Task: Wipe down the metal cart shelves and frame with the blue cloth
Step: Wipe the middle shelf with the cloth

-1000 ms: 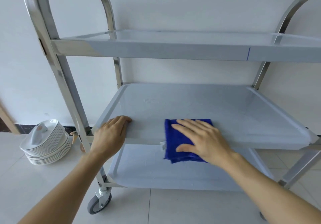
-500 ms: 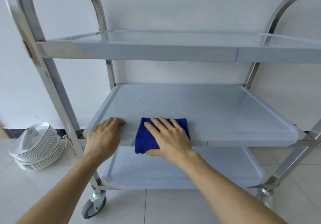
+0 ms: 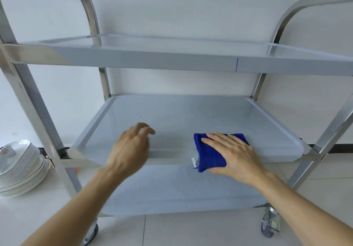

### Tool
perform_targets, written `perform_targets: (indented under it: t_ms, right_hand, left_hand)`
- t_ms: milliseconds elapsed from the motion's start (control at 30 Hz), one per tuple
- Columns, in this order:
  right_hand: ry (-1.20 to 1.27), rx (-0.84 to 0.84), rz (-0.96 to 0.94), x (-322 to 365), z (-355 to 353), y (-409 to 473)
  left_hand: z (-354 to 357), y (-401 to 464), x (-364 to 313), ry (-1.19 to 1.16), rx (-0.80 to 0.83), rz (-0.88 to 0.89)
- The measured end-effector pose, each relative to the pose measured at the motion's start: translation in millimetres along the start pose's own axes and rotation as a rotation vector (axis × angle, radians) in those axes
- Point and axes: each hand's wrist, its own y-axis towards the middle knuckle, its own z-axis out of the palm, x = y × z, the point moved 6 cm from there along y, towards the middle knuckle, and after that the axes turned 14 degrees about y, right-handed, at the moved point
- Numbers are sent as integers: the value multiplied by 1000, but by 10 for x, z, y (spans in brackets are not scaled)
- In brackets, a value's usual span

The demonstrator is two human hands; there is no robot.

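Head view: the right hand (image 3: pixel 234 156) lies flat, fingers straight and slightly spread, pressing the folded blue cloth (image 3: pixel 211 155) onto the front lip of the middle shelf (image 3: pixel 191 119); it grips nothing, the palm simply bears down, which I judge gives the cloth even contact for a sideways stroke. The cloth sits at about 4 o'clock of the shelf surface, its near edge hanging over the front rim with a small white label showing at its lower left corner. The left hand (image 3: pixel 131 148) hovers at roughly 9 o'clock from the cloth, well apart from it, blurred, fingers loosely curled and parted, holding nothing; whether it touches the shelf I cannot tell. Fine droplets speckle the middle shelf towards 12 o'clock, so that part likely remains to be wiped. The top shelf (image 3: pixel 152 58) and bottom shelf (image 3: pixel 172 194) sit above and below, joined by the shiny frame posts (image 3: pixel 32 100). At 8 o'clock of the scene a stack of white plates (image 3: pixel 23 169) rests on the floor beside the cart's left leg, clear of the work
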Motion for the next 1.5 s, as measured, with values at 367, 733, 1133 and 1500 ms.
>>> perform_targets:
  t_ms: [367,733,1133,1500]
  right_hand:
    - [101,-166,176,64,-6,27]
    - [93,-357,89,4,-104,3]
    - [77,-77,681,-1157,-436,-148]
    - [77,100,333,-321,-41,11]
  left_hand:
    - [411,162,-558,140,-42,56]
    - [380,164,-548,158,17,85]
    - [399,169,-623,204,27,46]
    - [297,129,-610,149,84,29]
